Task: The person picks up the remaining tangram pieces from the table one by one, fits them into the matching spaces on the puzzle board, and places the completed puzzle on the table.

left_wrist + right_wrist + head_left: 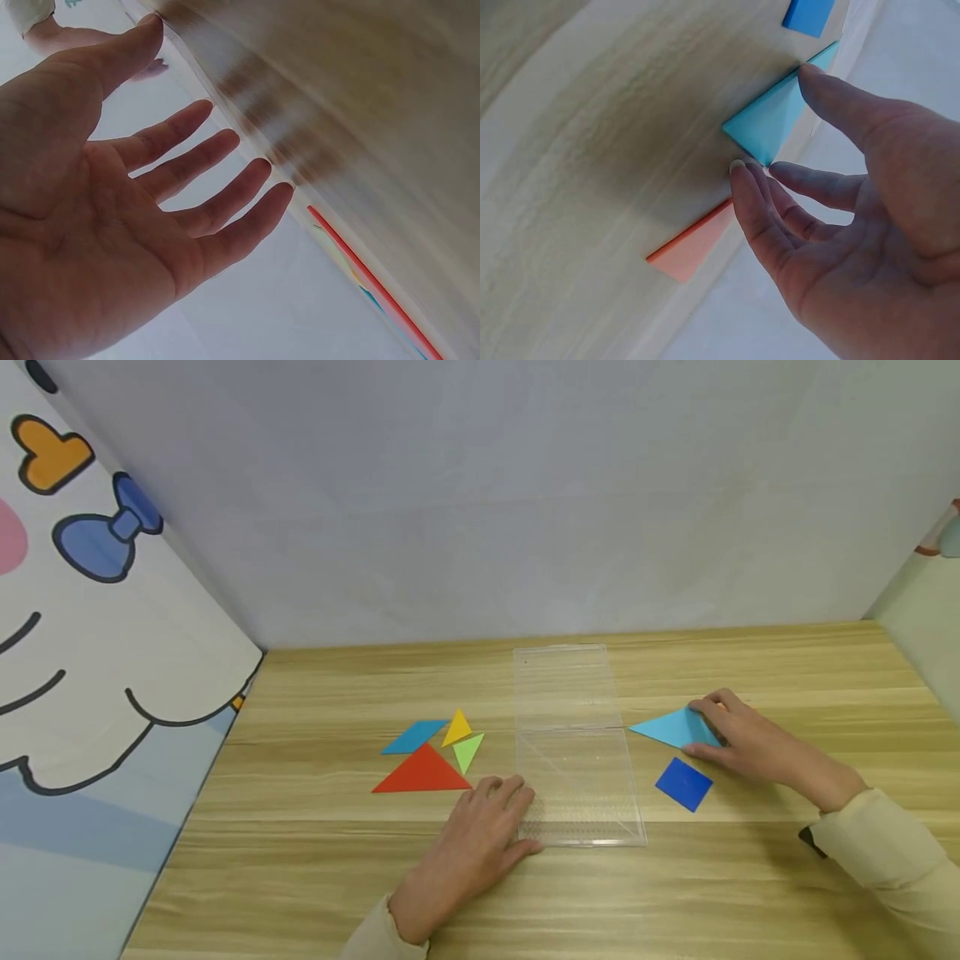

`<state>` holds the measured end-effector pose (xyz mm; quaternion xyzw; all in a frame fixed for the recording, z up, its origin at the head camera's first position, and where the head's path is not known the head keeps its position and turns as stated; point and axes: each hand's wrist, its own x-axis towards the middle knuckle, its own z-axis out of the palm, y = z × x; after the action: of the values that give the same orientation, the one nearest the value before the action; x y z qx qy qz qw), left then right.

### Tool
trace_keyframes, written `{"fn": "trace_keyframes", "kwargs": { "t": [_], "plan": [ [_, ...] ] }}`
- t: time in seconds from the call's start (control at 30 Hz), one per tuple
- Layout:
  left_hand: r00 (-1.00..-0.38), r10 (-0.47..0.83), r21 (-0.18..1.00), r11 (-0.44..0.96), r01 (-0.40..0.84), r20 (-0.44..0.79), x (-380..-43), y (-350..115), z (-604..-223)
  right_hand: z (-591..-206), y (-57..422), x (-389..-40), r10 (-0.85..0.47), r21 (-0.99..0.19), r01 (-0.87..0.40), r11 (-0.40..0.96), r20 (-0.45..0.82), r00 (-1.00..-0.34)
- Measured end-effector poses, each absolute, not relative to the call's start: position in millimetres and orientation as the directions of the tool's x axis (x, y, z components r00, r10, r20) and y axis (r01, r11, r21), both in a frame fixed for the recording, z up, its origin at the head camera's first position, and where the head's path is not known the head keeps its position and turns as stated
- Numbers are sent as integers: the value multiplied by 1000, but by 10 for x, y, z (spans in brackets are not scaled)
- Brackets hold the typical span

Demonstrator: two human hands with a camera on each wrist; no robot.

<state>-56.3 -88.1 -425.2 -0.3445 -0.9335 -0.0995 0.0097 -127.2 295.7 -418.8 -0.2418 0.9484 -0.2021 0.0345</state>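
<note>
My right hand (757, 743) holds a light blue triangle (671, 727) by its edges, thumb on one side and fingertips on the other. In the right wrist view the thumb touches one edge of the light blue triangle (769, 112) and a finger meets its corner. Just below it lies a dark blue square (684, 784). An orange piece (694, 244) is beside the fingers, mostly hidden by the hand in the head view. My left hand (476, 835), fingers relaxed and holding nothing, is at the left edge of a clear plastic case (570, 685) lying unfolded.
Left of the case lie a large red triangle (422, 772), a blue parallelogram (414, 737), a yellow triangle (457, 728) and a light green triangle (468, 752). The wooden table (300, 860) meets a grey wall (480, 527) at its back edge.
</note>
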Motion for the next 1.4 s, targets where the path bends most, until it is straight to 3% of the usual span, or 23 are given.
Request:
{"fn": "trace_keyframes", "kwargs": {
  "t": [0.4,0.77,1.4],
  "plan": [
    [-766,638,196,743,640,79,-562,-886,-4251,-4166,2977,-1290,-486,-431,-444,785,15,-874],
    [-760,644,209,734,646,86,-559,-888,-4245,-4089,2912,-1291,-397,-511,-326,795,-32,-917],
    [-768,635,230,737,635,84,-545,-886,-4243,-4094,2914,-1255,-464,-495,-414,764,23,-885]
  ]
}}
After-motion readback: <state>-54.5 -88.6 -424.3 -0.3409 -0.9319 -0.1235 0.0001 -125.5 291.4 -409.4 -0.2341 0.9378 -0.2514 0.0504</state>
